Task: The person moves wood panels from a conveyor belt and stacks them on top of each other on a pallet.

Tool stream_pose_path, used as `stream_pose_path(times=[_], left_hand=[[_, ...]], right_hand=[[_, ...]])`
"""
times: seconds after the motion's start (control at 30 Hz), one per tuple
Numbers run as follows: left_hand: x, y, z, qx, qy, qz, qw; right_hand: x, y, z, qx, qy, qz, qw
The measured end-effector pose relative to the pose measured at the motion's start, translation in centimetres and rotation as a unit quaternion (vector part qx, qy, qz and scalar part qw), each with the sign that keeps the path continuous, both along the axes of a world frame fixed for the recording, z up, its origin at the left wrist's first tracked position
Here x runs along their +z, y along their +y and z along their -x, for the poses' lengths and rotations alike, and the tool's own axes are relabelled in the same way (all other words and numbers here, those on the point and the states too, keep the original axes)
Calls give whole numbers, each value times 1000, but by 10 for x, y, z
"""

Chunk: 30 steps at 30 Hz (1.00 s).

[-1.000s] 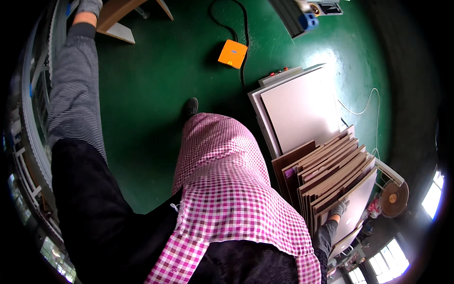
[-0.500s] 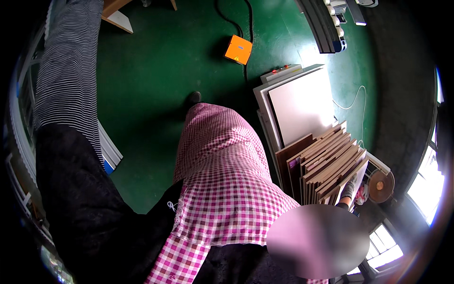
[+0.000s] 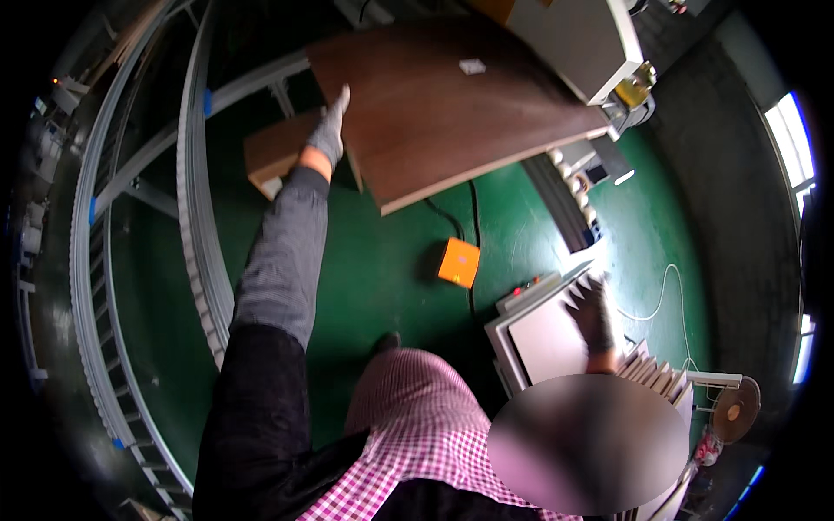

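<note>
My left hand [image 3: 328,132], in a grey glove, reaches to the left edge of a large dark brown board [image 3: 452,104]. Its fingers are stretched out along that edge; from this angle I cannot tell whether they press on it. The board lies flat on a support, with a small white label on top. My right hand [image 3: 593,319], in a glove with dark fingertips, is open with fingers spread. It hovers over or touches a pale panel [image 3: 547,341] leaning in a stack at the right; which of the two is unclear.
An orange box [image 3: 458,263] with black cables sits on the green floor. Metal roller rails [image 3: 200,217] run along the left. A white machine housing [image 3: 578,43] stands beyond the board. Several narrow boards [image 3: 651,375] and a round brown disc [image 3: 735,412] are at the right.
My view has lifted, bringing the brown board into sight. My left arm now reaches forward with the hand visible. My right hand has moved from the narrow boards to the pale panel.
</note>
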<state>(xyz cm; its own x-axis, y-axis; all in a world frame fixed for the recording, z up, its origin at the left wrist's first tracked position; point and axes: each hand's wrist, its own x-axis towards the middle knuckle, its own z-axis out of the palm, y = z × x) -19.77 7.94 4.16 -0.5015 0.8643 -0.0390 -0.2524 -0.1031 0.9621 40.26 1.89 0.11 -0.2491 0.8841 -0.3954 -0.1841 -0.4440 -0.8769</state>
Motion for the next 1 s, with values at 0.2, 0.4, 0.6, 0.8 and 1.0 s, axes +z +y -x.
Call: stream_pose_path(times=[0.2,0.4,0.6,0.8,1.0], left_hand=[[-48,-32,-22,9,182,40,982],[-18,-105,-111,-135,-193,28,971],[-44,-137,-122,-95,-262,65,958],[-66,-192,-171,-136,-108,100,980],[-7,-256,-315,-119,-79,73,987]], right_hand=[[9,72,251,60,171,84,980],[-4,35,220,-110,293,73,947],[15,-53,89,-132,290,38,947],[34,-142,-38,-193,217,135,947],[-48,-220,-149,-480,147,124,856]])
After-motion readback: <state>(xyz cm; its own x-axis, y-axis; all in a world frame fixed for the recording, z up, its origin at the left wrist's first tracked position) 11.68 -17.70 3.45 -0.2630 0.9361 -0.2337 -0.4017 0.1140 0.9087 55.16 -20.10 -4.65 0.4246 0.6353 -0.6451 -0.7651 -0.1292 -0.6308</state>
